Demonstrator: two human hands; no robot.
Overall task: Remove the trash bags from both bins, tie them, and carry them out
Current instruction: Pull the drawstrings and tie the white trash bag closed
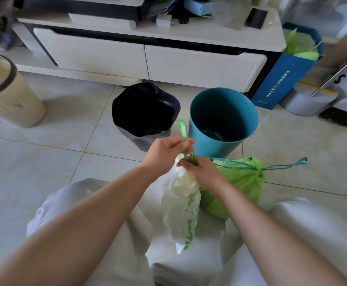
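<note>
Both grips are closed on the green drawstring (182,129) of a white trash bag (180,215). Our left grip (166,151) pinches the strands higher up, and our right grip (204,172) pinches them just below, at the bag's gathered neck. The top of the drawstring loop sticks up past the left grip. The white bag hangs down between our knees; we cannot tell whether its bottom touches the floor (44,162).

Just to the right of it, a green trash bag (240,182) lies on the tiled floor, its mouth cinched by a blue drawstring (286,166) that trails out to the right. Beyond our grips two bins stand side by side: a teal bin (209,145) on the right, its bare inside showing, and a bin with a black liner (147,144) on the left. Behind them runs a low white cabinet (98,52) with drawers.
</note>
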